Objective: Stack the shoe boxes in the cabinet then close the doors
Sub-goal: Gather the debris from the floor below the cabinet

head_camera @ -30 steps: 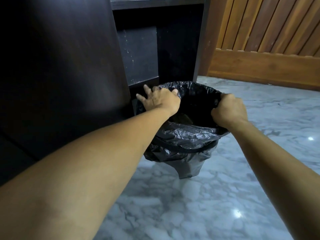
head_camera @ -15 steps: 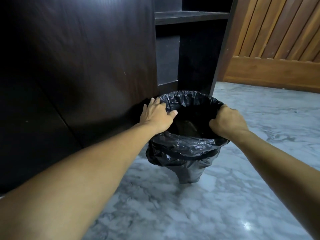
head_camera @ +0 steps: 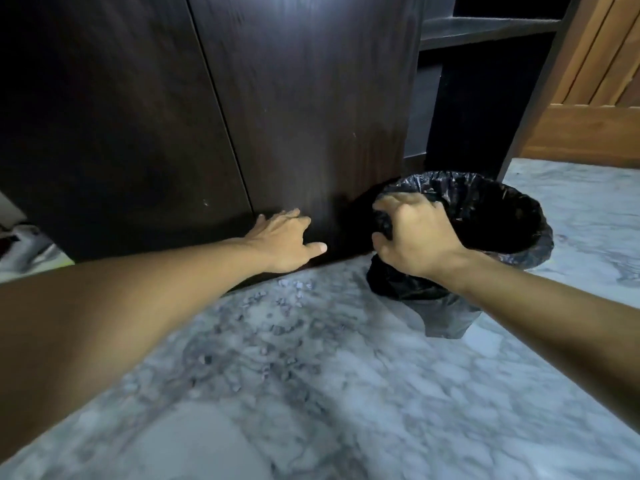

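Note:
The dark wooden cabinet point(head_camera: 304, 109) fills the upper left, with two door panels meeting at a seam. My left hand point(head_camera: 285, 242) lies flat, fingers apart, against the bottom edge of the right door panel, holding nothing. My right hand point(head_camera: 412, 233) grips the near left rim of a small bin lined with a black plastic bag point(head_camera: 502, 216), which stands on the floor beside the cabinet's right corner. No shoe box is in view.
To the right of the doors an open dark shelf compartment point(head_camera: 485, 29) shows. A slatted brown wooden wall point(head_camera: 595, 64) stands at the far right. Grey marble floor point(head_camera: 329, 375) spreads below. Something white point(head_camera: 24, 251) lies at the left edge.
My left hand has let go of the bin's rim and moved left onto the cabinet door. My right hand shifted to the bin's near left rim. The view swung left.

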